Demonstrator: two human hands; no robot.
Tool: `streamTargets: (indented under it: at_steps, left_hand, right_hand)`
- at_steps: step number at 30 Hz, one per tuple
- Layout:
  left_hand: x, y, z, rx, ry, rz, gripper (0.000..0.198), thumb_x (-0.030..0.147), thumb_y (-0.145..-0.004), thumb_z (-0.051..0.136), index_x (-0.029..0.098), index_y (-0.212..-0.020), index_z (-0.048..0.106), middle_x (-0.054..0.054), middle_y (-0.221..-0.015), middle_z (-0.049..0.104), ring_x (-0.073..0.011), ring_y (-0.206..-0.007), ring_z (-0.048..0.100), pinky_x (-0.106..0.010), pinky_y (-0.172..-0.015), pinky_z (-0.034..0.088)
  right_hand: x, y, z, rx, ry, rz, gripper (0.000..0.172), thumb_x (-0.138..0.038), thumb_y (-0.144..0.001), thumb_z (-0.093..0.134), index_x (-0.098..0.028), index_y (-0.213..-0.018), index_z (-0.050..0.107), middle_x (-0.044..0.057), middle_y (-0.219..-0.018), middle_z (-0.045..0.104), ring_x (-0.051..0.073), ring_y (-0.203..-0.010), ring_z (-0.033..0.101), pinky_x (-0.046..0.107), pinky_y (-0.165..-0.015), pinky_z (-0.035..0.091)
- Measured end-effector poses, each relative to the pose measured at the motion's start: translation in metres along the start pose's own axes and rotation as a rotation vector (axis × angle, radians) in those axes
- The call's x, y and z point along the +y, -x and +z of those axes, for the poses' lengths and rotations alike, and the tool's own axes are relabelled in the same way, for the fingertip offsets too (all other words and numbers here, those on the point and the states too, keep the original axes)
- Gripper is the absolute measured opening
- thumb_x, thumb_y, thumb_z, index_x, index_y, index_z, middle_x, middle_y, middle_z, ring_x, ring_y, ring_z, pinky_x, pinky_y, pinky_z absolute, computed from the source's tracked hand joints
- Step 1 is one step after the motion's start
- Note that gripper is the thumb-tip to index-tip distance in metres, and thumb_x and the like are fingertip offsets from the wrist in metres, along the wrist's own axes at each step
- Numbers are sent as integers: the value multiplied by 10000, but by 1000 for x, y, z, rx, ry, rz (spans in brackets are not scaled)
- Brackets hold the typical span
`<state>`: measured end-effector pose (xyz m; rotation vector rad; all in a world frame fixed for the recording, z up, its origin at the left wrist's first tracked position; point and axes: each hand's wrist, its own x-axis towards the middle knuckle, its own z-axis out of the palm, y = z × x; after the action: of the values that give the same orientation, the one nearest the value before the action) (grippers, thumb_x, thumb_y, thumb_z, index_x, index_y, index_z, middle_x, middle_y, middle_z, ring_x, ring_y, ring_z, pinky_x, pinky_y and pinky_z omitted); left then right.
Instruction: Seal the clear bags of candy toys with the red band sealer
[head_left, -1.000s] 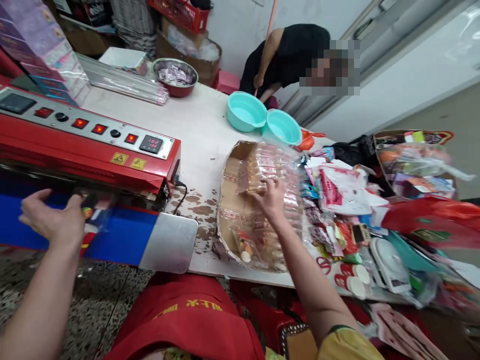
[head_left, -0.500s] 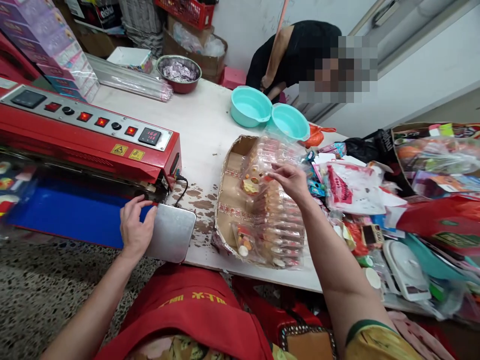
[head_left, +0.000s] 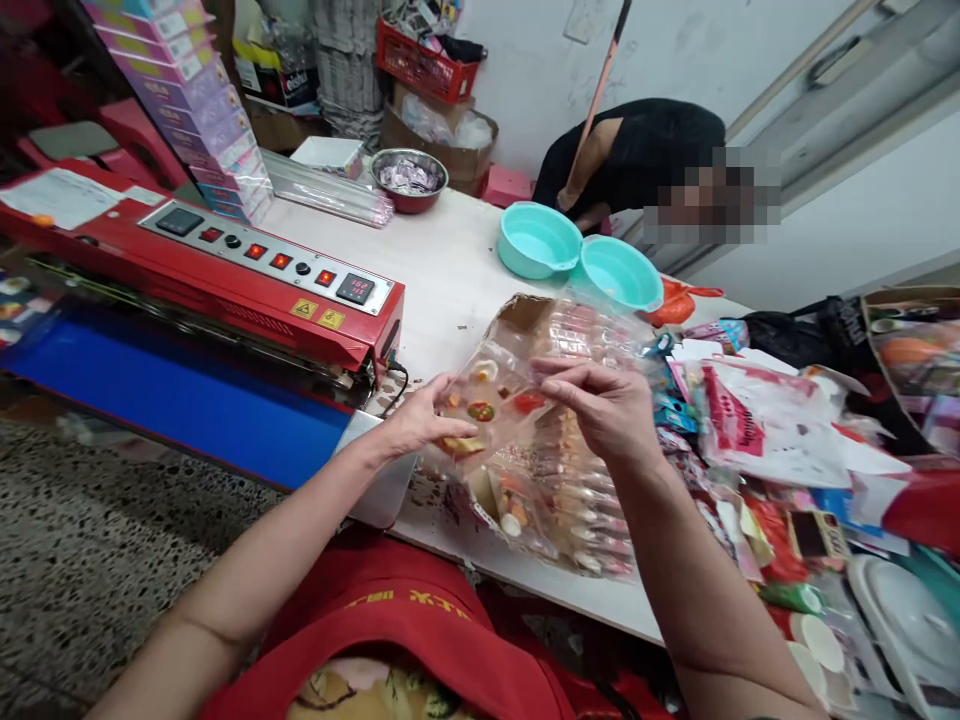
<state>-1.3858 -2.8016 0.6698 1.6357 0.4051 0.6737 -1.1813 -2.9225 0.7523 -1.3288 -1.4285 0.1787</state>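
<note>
A clear plastic packet (head_left: 491, 385) with small colourful toy-like pieces inside is held up over a shallow cardboard box (head_left: 489, 338). At its near left edge my left hand (head_left: 420, 420) grips it between thumb and fingers. My right hand (head_left: 604, 405) pinches its upper right side. In the box, similar packets (head_left: 592, 490) stand in a tight row, with another packet (head_left: 514, 510) lying at the near left corner. Left of the box is a red sealing machine (head_left: 330, 335) with a blue conveyor belt (head_left: 195, 375). A metal plate (head_left: 386, 490) at the belt's end is partly behind my left forearm.
Two turquoise basins (head_left: 536, 240) stand behind the box. A metal bowl (head_left: 409, 180) of small sachets sits farther back, near stacked boxes (head_left: 195, 110). Cluttered bags and packaging (head_left: 757, 420) cover the right side. Across the table a person (head_left: 637, 150) bends over, holding a pole.
My left hand has moved from the belt's end to the packet and taken hold of its left edge. The packet has been lifted leftward from the row. The camera view has shifted left.
</note>
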Motion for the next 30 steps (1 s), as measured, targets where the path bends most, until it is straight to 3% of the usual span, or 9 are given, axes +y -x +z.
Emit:
streamTargets:
  at_steps: [3,7,12,14,18,22,25,28,30]
  left_hand:
    - [-4,9,-10,-50,101,-131,419,295,-619,801,153,-973,627,-10,-851,645,-135,-757,609,-249,-688,484]
    - [-13,36,-31,-17,161,-232,352,257,-584,817,153,-846,606,20,-759,617,-108,-680,572,-212,-629,450]
    - [-28,66,-52,93,101,-259,330,298,-610,808,170,-833,601,29,-738,582,-109,-660,545,-207,-594,421]
    - [-38,77,-58,132,78,-263,332,307,-613,810,173,-835,603,30,-743,583,-105,-652,540,-203,-581,412]
    - [-54,92,-62,192,190,-332,407,318,-594,830,174,-914,624,-3,-822,649,-136,-708,601,-226,-626,457]
    - [-46,83,-66,288,461,-266,505,375,-678,784,209,-1122,610,-63,-1083,679,-192,-936,647,-282,-785,501]
    - [-34,63,-74,396,518,-244,416,395,-696,762,161,-1027,669,-69,-941,711,-174,-819,662,-277,-746,507]
    - [-29,48,-79,489,523,-294,303,311,-619,802,120,-825,691,-53,-758,701,-148,-676,643,-255,-658,507]
    - [-30,44,-78,567,542,-314,290,285,-594,799,129,-810,682,-29,-694,681,-145,-606,627,-266,-604,513]
  right_hand:
    - [11,-2,14,-124,147,-115,268,-370,-808,701,-204,-601,668,61,-883,740,198,-803,684,332,-739,533]
    - [29,-3,29,-270,235,-239,360,-457,-818,667,-210,-558,639,74,-901,723,200,-807,660,337,-749,523]
    - [39,12,69,-328,-66,46,241,-491,-770,697,-258,-803,753,65,-1346,575,274,-1176,569,409,-917,498]
    - [42,20,88,-370,-192,214,248,-466,-710,757,-254,-838,766,81,-1302,614,296,-1191,566,419,-909,500]
    - [46,27,120,-295,-333,434,215,-442,-731,738,-228,-717,760,71,-997,749,255,-947,682,380,-819,529]
    - [39,22,137,-251,-314,387,191,-433,-704,759,-243,-719,763,48,-901,761,239,-866,694,365,-798,538]
    - [35,16,145,-296,-307,367,187,-435,-706,756,-248,-718,762,42,-881,762,230,-840,695,358,-785,540]
    - [37,14,153,-326,-311,388,202,-441,-695,761,-241,-717,759,41,-854,761,220,-805,690,349,-755,535]
    - [40,14,159,-345,-341,419,217,-438,-661,786,-227,-656,737,46,-842,759,222,-810,689,349,-755,532]
